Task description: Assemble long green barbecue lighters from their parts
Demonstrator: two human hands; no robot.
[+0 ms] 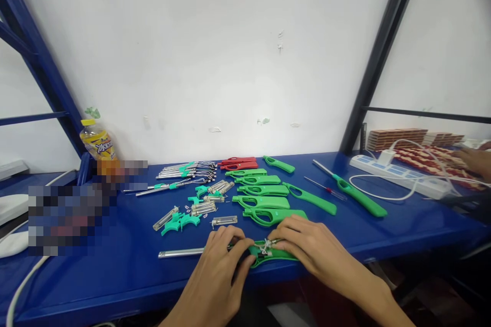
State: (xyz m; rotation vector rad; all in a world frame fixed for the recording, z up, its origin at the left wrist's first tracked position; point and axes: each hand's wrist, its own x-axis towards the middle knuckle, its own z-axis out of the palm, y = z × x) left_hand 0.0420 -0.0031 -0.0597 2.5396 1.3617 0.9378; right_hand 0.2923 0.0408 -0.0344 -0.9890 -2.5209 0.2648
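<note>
Near edge of tabletop: green lighter shell lies flat, metal tube sticking out left. Left hand grip narrow, pinching the shell's tube end. Right hand grip closed on the shell's middle, over small wire parts. Risk: shell sits near the edge, so a fingertip slip could flick loose parts off. Spare green shells lie just beyond.

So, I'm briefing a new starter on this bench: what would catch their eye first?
The left hand and right hand pinch a green lighter body at the near edge of the blue table, a metal tube poking leftward. Behind them lies a row of green handle shells, with red shells at the back.
</note>
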